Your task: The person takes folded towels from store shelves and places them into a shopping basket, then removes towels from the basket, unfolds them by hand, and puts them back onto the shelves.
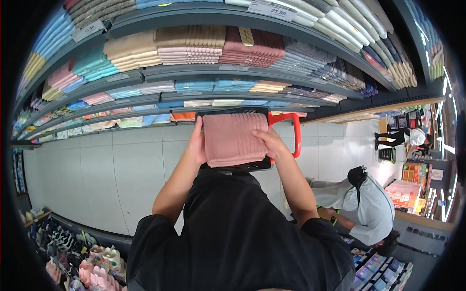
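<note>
A folded pink towel stack [233, 138] is held between my two hands at waist height. My left hand [198, 143] supports its left edge, with the fingers partly hidden behind the towels. On the right edge, my right hand [271, 141] grips with the thumb on top and the other fingers hidden underneath. Directly below the towels is a black shopping basket [233, 111], whose rim shows around them. Its red handle [297, 136] sticks out to the right. Whether the towels touch the basket I cannot tell.
Shelves [194, 68] of folded towels with price tags run along the front. A person in a light shirt [374, 208] bends close by on my right; another person [398, 138] stands farther off. Slippers [97, 266] are displayed behind me on the left. Tiled floor [121, 169] lies between.
</note>
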Tool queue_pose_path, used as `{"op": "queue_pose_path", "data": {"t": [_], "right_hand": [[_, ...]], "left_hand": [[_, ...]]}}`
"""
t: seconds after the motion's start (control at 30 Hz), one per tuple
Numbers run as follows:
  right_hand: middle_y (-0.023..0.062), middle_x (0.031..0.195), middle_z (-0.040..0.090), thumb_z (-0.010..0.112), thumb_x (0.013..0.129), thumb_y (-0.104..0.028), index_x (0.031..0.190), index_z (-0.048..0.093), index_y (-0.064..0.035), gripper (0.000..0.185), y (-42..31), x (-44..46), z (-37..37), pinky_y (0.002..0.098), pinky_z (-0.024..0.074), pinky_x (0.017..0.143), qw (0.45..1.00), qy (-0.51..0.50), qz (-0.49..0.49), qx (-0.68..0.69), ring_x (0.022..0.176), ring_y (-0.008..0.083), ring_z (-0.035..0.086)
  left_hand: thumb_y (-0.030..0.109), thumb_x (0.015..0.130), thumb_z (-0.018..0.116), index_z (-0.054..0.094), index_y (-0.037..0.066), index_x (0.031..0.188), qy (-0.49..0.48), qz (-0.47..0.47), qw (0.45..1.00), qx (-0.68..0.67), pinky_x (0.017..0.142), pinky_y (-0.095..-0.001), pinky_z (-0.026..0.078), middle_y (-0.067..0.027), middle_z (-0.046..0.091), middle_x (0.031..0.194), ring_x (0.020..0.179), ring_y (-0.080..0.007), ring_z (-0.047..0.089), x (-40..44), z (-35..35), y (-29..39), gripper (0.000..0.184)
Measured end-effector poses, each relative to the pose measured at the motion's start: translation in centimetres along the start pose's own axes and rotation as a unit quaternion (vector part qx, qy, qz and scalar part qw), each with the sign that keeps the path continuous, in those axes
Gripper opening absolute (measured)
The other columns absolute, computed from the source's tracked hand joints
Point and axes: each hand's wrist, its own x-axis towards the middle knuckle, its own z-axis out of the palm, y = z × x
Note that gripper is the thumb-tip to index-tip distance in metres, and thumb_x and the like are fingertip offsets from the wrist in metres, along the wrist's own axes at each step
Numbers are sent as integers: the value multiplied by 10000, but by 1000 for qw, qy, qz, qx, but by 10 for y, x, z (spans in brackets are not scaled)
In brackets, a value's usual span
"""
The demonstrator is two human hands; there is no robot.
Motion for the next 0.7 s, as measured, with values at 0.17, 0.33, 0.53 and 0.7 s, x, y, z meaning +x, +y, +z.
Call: {"op": "queue_pose_path", "data": {"t": [0.17, 0.33, 0.53, 0.7], "right_hand": [[137, 1144, 619, 612, 852, -26, 1194, 547, 42, 355, -1, 7, -14, 368, 528, 886, 998, 24, -58, -1, 1022, 235, 634], [111, 1173, 609, 590, 843, -6, 1151, 585, 20, 310, -10, -1, -10, 363, 482, 924, 976, 27, -173, -131, 1045, 244, 616], [147, 1455, 352, 555, 848, -97, 875, 713, -58, 165, -30, -4, 5, 365, 281, 1091, 894, -26, -359, -268, 1257, 236, 426], [141, 1448, 366, 518, 872, -100, 866, 715, -70, 199, -25, -2, 5, 368, 270, 1103, 895, -16, -361, -260, 1303, 241, 382]], "left_hand": [[60, 852, 669, 455, 19, 1336, 20, 29, 985, 172, 950, -402, 500, -119, 572, 1254, 1135, -254, 585, -3, -16, -10, 530], [-32, 853, 602, 528, 13, 1259, 36, 170, 899, 403, 855, -332, 543, -88, 608, 1161, 1016, -191, 624, 2, -16, -2, 415], [109, 910, 619, 488, 76, 1319, 63, 267, 939, 206, 840, -346, 554, -99, 578, 1226, 1067, -199, 606, 7, 31, 4, 431], [354, 945, 576, 426, 93, 1378, -73, 28, 996, -34, 979, -465, 478, -121, 531, 1321, 1196, -274, 548, -5, 46, 3, 527]]}}
